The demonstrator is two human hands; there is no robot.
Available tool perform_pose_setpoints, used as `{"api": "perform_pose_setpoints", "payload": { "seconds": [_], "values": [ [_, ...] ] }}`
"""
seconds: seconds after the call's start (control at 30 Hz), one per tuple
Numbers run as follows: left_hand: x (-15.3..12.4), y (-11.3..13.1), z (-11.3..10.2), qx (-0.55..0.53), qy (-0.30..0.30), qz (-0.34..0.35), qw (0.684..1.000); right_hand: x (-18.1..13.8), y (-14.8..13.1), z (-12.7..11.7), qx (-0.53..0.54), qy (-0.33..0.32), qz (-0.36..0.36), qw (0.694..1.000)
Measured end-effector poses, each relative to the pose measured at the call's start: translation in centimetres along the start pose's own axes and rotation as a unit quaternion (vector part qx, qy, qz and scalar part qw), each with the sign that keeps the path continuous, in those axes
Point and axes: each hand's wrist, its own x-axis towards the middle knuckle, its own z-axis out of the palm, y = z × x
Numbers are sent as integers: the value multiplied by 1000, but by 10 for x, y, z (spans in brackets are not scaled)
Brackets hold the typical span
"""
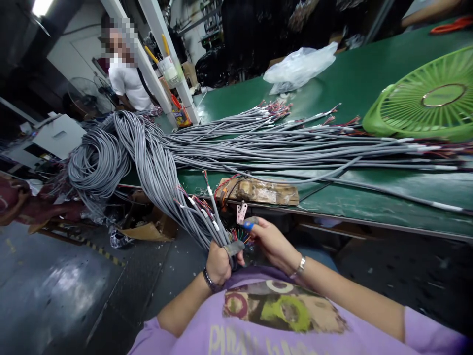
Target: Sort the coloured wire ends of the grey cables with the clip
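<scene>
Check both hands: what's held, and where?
Left hand grips the grey cable bundle near its stripped ends; right hand appears to pinch the coloured wire tips.

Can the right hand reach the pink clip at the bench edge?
Probably yes: the right hand is below the clip, with nothing between them; the cables in the left hand lie to the side.

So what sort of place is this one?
Probably a cable-assembly workshop: bundles of grey cables lie across a long green workbench, the left hand grips cable ends, and a co-worker stands behind.
</scene>
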Motion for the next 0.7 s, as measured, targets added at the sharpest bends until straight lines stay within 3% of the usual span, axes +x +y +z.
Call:
{"api": "perform_pose_setpoints", "payload": {
  "seconds": [0.07, 0.1, 0.23, 0.3, 0.43, 0.7],
  "values": [
    [-1, 3, -1, -11, -1, -7, 1000, 8, -3, -6, 39, 61, 4, 997],
    [-2, 5, -1, -19, 2, -11, 1000, 11, -6, -9, 56, 57, 21, 997],
    [1, 12, 1, -55, 17, -32, 998, 18, -17, -10, 90, -65, 92, 990],
    [5, 15, 4, -66, 18, -38, 997, 21, -19, -5, 95, -114, 84, 985],
    [12, 17, 8, -72, 14, -38, 997, 28, -16, 4, 104, -147, 48, 982],
    [18, 14, 12, -58, 24, -35, 997, 32, -12, 13, 154, -111, 11, 982]
  ]
}}
